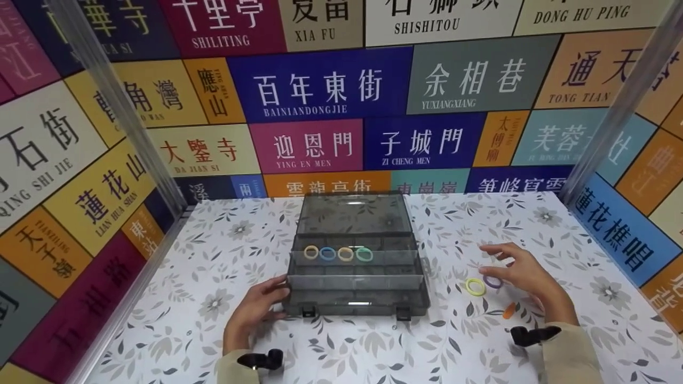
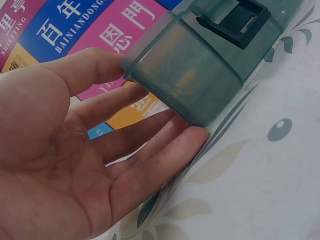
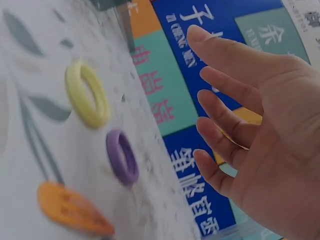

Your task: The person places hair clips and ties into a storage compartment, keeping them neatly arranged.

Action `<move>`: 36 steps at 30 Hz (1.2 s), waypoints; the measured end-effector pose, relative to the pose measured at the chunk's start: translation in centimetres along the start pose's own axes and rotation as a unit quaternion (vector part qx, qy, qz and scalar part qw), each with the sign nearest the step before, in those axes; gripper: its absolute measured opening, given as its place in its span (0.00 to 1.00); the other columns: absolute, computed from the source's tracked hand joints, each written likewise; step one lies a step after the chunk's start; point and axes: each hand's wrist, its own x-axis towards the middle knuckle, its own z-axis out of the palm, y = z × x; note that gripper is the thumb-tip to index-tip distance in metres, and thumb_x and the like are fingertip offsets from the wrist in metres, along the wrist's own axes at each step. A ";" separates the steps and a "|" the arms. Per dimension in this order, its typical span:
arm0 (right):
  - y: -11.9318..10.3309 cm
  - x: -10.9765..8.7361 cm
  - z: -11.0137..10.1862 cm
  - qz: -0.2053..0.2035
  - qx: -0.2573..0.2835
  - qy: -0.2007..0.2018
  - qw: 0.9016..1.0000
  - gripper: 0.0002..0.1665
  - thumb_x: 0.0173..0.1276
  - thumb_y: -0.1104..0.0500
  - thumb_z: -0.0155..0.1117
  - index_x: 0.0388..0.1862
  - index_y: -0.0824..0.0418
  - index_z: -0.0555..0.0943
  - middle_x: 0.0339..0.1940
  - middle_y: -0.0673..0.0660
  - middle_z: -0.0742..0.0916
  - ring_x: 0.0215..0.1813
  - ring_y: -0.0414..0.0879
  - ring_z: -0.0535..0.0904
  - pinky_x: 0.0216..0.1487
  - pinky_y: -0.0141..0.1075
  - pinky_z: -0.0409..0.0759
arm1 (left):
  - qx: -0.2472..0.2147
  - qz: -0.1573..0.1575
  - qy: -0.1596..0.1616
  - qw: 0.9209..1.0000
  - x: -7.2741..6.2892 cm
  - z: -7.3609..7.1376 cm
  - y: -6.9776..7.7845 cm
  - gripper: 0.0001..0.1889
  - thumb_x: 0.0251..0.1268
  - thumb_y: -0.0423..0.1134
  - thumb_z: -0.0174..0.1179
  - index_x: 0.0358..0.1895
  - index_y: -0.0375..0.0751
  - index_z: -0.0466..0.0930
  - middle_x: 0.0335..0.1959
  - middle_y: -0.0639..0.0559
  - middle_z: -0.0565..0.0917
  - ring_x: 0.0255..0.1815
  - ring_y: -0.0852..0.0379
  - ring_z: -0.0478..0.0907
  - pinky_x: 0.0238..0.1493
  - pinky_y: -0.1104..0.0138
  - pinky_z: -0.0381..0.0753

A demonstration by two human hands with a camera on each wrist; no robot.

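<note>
A grey see-through compartment box (image 1: pixel 352 305) lies open in the middle of the table, its lid tilted back. Several coloured rings (image 1: pixel 327 260) sit in a row in one middle compartment. My left hand (image 1: pixel 280 298) rests against the box's front left corner; in the left wrist view the left hand (image 2: pixel 150 107) lies with straight fingers and thumb along the box (image 2: pixel 190 75). My right hand (image 1: pixel 499 261) hovers with spread fingers right of the box, over a purple ring (image 1: pixel 493 286). Beside it lie a yellow ring (image 1: pixel 474 294) and an orange ring (image 1: pixel 509 310). The right hand (image 3: pixel 210 100) touches none of them.
The table (image 1: pixel 213 256) has a leaf-patterned cover. Walls of coloured sign panels (image 1: pixel 320 85) close it in at the back and both sides, with metal posts (image 1: pixel 122 112) at the back corners. A black latch (image 2: pixel 235 20) sits on the box's front.
</note>
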 end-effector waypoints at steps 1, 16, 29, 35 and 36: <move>0.4 -0.1 0.0 0.014 0.008 -0.008 1.000 0.47 0.63 0.38 0.71 0.75 0.56 0.69 0.73 0.66 0.71 0.69 0.65 0.66 0.59 0.54 0.76 | 0.000 -0.001 -0.003 1.000 0.0 0.0 0.0 0.30 0.72 0.42 0.60 0.74 0.37 0.66 0.73 0.31 0.68 0.72 0.33 0.68 0.48 0.54 0.89; 3.3 -0.1 0.8 0.055 0.008 -0.053 0.997 0.51 0.57 0.41 0.76 0.73 0.62 0.70 0.72 0.73 0.71 0.71 0.71 0.65 0.71 0.68 0.62 | -0.002 -0.009 0.009 1.000 -0.3 -0.5 0.3 0.29 0.73 0.39 0.58 0.74 0.38 0.66 0.73 0.31 0.68 0.72 0.32 0.69 0.48 0.52 0.89; 3.8 -0.2 0.8 0.060 -0.002 -0.054 0.997 0.45 0.57 0.45 0.78 0.69 0.63 0.74 0.72 0.74 0.69 0.71 0.72 0.64 0.71 0.68 0.62 | -0.001 -0.015 0.016 1.000 -0.3 -0.1 0.5 0.28 0.72 0.39 0.58 0.73 0.38 0.68 0.75 0.34 0.67 0.74 0.35 0.66 0.47 0.53 0.89; 4.0 -0.3 0.9 0.059 -0.031 -0.042 0.997 0.41 0.60 0.44 0.75 0.67 0.63 0.76 0.70 0.73 0.72 0.71 0.72 0.65 0.71 0.68 0.62 | -0.001 -0.011 0.008 1.000 0.0 -0.3 0.3 0.30 0.72 0.41 0.59 0.74 0.37 0.66 0.75 0.33 0.66 0.74 0.35 0.65 0.47 0.54 0.89; 4.0 -0.3 0.9 0.059 -0.032 -0.039 0.997 0.40 0.61 0.44 0.75 0.67 0.63 0.76 0.70 0.73 0.72 0.71 0.72 0.65 0.71 0.68 0.62 | -0.001 -0.010 0.006 1.000 0.0 -0.3 0.3 0.30 0.72 0.41 0.59 0.74 0.37 0.66 0.75 0.33 0.66 0.74 0.35 0.66 0.47 0.54 0.89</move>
